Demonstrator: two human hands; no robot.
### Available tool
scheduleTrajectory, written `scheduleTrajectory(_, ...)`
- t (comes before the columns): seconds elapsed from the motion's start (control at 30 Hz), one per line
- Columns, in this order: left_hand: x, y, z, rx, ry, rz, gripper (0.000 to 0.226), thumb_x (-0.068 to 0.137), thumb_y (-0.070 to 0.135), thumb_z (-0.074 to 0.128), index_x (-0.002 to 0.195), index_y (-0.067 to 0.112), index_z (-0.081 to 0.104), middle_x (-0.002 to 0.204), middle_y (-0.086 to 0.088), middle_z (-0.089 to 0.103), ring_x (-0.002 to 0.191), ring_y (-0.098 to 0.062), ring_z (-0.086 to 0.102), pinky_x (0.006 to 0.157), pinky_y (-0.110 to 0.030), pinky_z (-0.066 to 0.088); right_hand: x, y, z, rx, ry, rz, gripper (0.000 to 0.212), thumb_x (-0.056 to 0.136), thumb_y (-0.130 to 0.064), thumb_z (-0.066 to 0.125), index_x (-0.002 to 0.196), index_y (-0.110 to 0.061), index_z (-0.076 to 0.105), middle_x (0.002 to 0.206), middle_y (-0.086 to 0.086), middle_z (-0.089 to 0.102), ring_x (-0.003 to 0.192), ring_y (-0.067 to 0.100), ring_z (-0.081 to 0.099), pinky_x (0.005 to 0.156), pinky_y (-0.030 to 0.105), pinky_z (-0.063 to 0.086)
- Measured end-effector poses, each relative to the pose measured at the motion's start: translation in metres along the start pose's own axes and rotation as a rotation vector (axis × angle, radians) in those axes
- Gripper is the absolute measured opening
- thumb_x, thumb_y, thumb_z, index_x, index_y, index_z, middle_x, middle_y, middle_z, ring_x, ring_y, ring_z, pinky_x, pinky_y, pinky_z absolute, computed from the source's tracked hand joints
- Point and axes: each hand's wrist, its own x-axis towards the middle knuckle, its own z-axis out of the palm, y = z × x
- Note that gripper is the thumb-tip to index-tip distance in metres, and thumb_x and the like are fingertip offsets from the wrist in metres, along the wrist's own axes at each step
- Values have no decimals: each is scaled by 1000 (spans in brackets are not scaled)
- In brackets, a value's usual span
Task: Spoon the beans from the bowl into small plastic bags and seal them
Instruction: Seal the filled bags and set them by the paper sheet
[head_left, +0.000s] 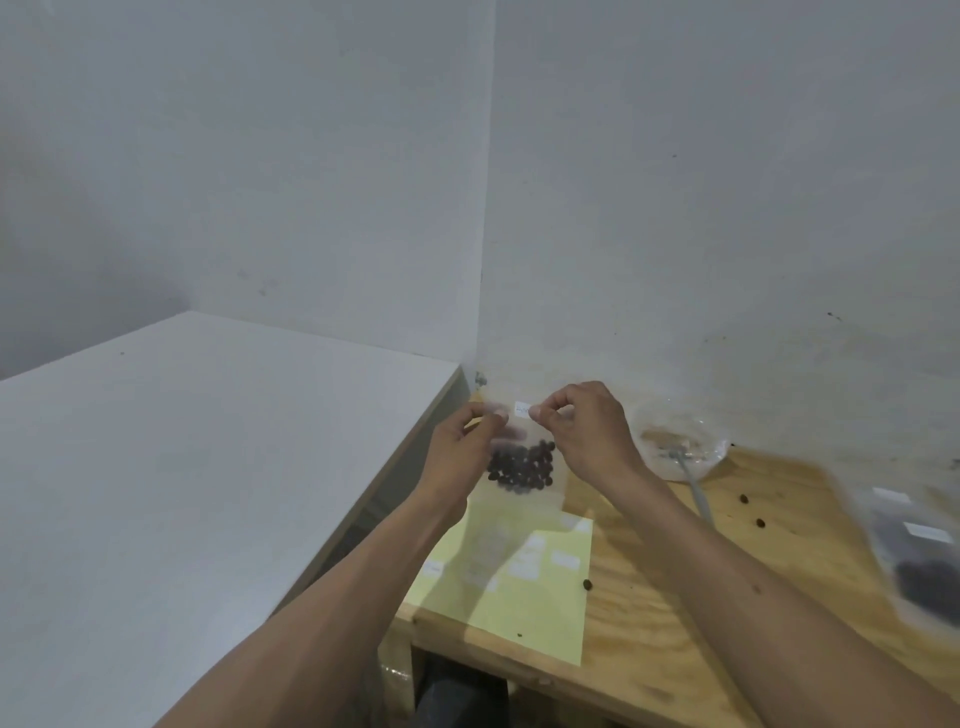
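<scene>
A small clear bag (522, 467) with dark beans (522, 467) at its bottom hangs above the wooden table (649, 597), pinched at its top edge by the left hand (462, 447) and right hand (587, 431). Its white label (521, 409) is unreadable. Beside it sits a clear bowl (680, 441) with a spoon (688, 478); loose beans, yellow paper (524, 603) and filled bags (919, 551) lie nearby.

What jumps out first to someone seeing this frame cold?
Both hands at centre: the left hand and right hand each pinch the top edge of a small clear bag, held up above the wooden table, with dark beans pooled at its bottom. Right of them sits a clear bowl with a spoon leaning out; filled bags lie at far right.
</scene>
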Motion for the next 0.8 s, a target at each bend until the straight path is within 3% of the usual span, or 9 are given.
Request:
scheduleTrajectory(0.13,0,1,9,-4,-14,-11,26,92,37,70,103,14,67,92,-2,79,97,-24,74,81,-36,45,-2,5,-4,-11,29,-8,16,94,-37,68,80,-31,63,116,-1,53,96,11,58,85,23,40)
scheduleTrajectory(0.23,0,0,15,12,-7,-24,31,87,40,76,102,13,69,90,-1,79,93,-23,75,82,-36,46,-2,10,-4,-6,25,-6,15,94,-38,68,83,-27,68,119,0,55,97,11,60,84,23,39)
scheduleTrajectory(0.4,5,-2,25,25,30,-11,18,87,34,78,96,18,77,91,-4,78,92,-24,74,79,-30,53,-3,16,-5,-9,22,-14,22,90,-47,69,85,-26,69,117,0,58,97,10,59,82,24,42)
scheduleTrajectory(0.47,6,-3,27,8,34,-21,16,91,27,75,98,13,77,90,-6,78,88,-23,75,73,-24,54,-6,15,-5,40,60,24,24,88,-46,73,97,-25,65,119,-2,55,97,12,60,80,25,43)
scheduleTrajectory(0.6,5,-3,29,-58,3,-31,15,92,17,74,99,4,75,91,-9,79,83,-24,76,70,-26,59,-10,19,-8,363,97,266,72,77,-44,85,130,-23,42,116,-2,58,101,18,63,80,29,50)
scheduleTrajectory(0.63,5,-3,30,-81,-9,-35,14,91,15,74,98,3,75,92,-11,78,84,-25,76,71,-29,61,-10,23,-8,452,69,318,72,74,-42,87,128,-22,45,113,-1,62,98,18,66,83,32,53)
scheduleTrajectory(0.7,5,-4,32,-89,-21,-42,13,90,14,75,98,3,76,92,-12,78,87,-25,76,77,-35,62,-7,33,-8,544,30,336,46,73,-36,90,102,-18,60,98,-1,70,87,17,70,83,35,56)
scheduleTrajectory(0.73,5,-6,33,-81,-22,-48,13,90,14,76,97,3,76,91,-10,78,87,-24,75,81,-37,61,-7,35,-9,546,29,322,36,73,-33,89,85,-16,60,88,0,68,80,18,68,78,34,54)
scheduleTrajectory(0.8,5,-8,37,-84,-17,-61,12,90,15,75,96,5,76,87,-6,78,84,-20,74,81,-36,59,-6,41,-11,556,29,298,33,77,-28,86,72,-15,56,76,4,61,72,18,62,72,33,46)
